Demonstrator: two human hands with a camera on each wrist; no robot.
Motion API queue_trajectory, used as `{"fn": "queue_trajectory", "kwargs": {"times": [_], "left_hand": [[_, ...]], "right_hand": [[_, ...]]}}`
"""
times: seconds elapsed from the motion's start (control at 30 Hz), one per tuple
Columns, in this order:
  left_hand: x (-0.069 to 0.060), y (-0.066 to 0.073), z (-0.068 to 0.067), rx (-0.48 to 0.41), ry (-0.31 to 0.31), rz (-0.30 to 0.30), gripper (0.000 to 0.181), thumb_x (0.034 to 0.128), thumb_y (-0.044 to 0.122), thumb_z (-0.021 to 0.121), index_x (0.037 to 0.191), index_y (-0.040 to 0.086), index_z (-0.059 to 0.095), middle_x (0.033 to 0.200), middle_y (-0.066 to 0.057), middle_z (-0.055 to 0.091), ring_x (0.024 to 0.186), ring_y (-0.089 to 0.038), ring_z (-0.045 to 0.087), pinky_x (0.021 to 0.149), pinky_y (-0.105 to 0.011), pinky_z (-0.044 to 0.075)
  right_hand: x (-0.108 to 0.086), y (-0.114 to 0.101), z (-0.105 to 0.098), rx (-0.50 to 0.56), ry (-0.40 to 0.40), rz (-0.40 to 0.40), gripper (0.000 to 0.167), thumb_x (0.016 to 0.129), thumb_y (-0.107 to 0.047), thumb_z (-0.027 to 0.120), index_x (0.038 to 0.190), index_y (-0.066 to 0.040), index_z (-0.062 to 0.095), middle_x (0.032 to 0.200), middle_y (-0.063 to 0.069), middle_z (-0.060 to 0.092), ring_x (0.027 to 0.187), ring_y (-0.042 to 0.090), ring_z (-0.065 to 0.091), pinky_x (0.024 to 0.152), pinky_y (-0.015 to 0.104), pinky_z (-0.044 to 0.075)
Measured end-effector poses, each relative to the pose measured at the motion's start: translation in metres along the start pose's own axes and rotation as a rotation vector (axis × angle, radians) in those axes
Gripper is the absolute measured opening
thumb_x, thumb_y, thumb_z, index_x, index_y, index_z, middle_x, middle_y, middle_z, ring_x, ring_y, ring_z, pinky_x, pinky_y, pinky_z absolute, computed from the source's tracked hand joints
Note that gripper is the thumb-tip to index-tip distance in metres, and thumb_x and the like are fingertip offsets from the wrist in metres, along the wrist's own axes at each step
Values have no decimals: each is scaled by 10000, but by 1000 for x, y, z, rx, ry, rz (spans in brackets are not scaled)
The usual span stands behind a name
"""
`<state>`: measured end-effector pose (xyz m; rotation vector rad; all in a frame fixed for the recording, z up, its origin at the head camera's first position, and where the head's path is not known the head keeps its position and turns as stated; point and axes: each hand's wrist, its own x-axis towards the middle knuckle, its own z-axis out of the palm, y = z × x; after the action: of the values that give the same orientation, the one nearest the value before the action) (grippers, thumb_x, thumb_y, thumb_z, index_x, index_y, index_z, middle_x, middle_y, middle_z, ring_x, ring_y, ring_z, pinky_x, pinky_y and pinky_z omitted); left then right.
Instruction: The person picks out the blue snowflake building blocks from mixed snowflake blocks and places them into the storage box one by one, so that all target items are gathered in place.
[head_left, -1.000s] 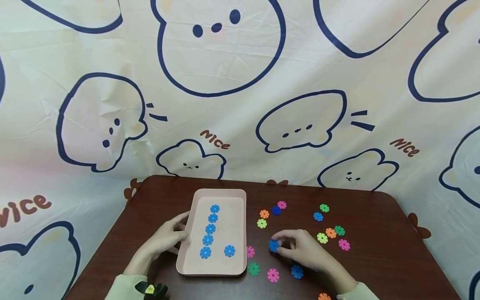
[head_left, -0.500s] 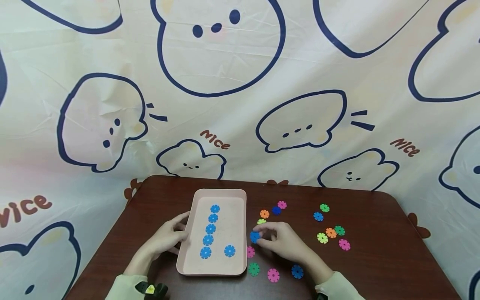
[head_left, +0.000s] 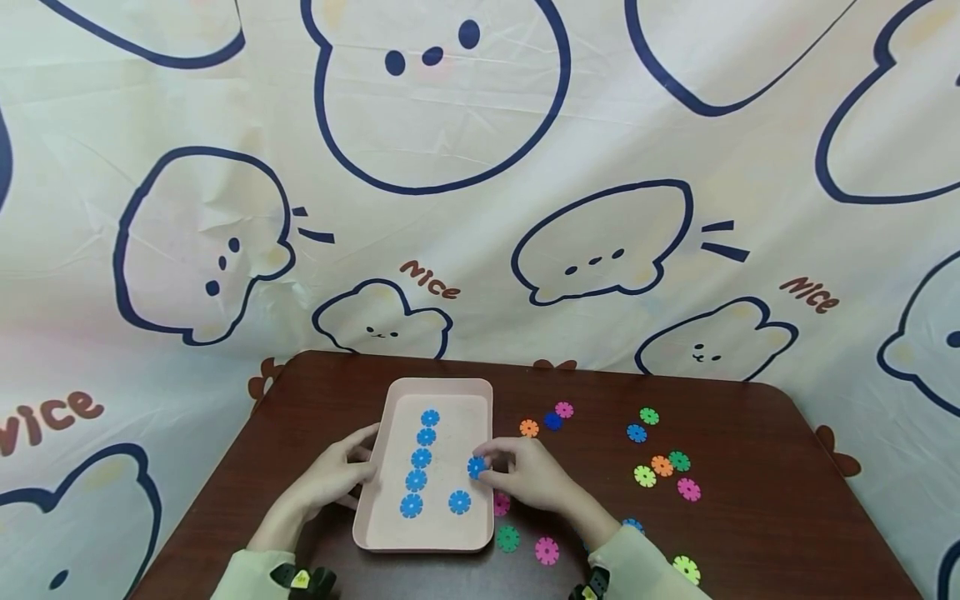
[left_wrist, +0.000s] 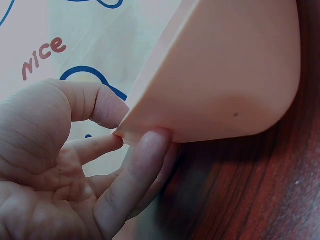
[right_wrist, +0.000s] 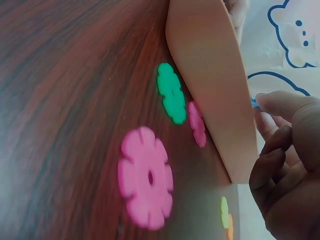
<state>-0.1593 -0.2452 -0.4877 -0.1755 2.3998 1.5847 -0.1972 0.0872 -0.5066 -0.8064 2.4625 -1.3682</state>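
Head view: the right hand (head_left: 528,477) pinches a blue disc (head_left: 476,468) between thumb and forefinger, over the tray (head_left: 429,533) beside its right wall; whether this disc touches the tray's floor I cannot tell. The left hand (head_left: 330,473) grips the tray's left edge, and the left wrist view shows its thumb and fingers set narrowly about the rim. In the tray, five blue discs (head_left: 421,458) form a slightly slanting row, and a lone blue disc (head_left: 460,502) lies to their right, near the pinched one. The tray rests on the brown desk (head_left: 765,483). Just beside its right wall lie a green disc (head_left: 507,538) and a partly covered pink disc (head_left: 502,503), with a second pink disc (head_left: 547,551) farther out. The right wrist view has these three below the rim, and a sliver of blue at the fingertips. Beyond the right hand sit an orange disc (head_left: 528,427), a dark blue disc (head_left: 552,421) and a third pink disc (head_left: 564,409). Farther right, a looser group (head_left: 662,466) mixes lime, orange, green, pink and blue. By the right sleeve (head_left: 637,567) are a lime disc (head_left: 686,570) and part of another blue one. Behind the desk hangs a pale cloth (head_left: 480,233) with outlined animals and the word "Nice".
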Motion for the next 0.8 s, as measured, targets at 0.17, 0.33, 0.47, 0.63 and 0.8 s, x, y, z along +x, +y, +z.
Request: {"fn": "queue_trajectory", "kwargs": {"times": [0.17,0.33,0.47,0.63,0.8], "left_hand": [[0,0,0,-7,-1,-13,724,900,36,635,1584,98,406,1151,-194,578,838,-280,677,607,-466,623],[0,1,0,-1,-9,-11,727,901,44,635,1587,93,397,1159,-201,576,844,-280,679,613,-464,624],[0,1,0,0,-14,-10,727,904,52,638,1588,95,396,1166,-199,577,853,-278,679,619,-464,624],[0,0,0,4,-10,-7,728,901,45,633,1588,96,397,1166,-203,576,855,-283,674,611,-465,622],[0,0,0,2,0,-11,729,898,42,640,1586,104,406,1155,-190,577,843,-280,669,603,-465,621]], "right_hand": [[10,-3,8,-28,-30,31,239,913,-229,797,1149,-194,784,875,-122,685,631,92,543,526,231,454],[20,-7,15,-84,-45,47,231,899,-226,807,1127,-194,791,875,-142,675,709,96,579,584,253,489],[24,-7,20,-133,-60,66,223,894,-222,807,1113,-186,790,872,-153,662,747,78,593,644,253,526],[26,-9,24,-190,-62,77,221,893,-235,811,1106,-180,787,847,-161,642,760,58,594,683,233,533],[26,-14,24,-258,-51,56,242,889,-254,819,1113,-170,785,819,-164,620,722,50,572,646,220,517]]}}
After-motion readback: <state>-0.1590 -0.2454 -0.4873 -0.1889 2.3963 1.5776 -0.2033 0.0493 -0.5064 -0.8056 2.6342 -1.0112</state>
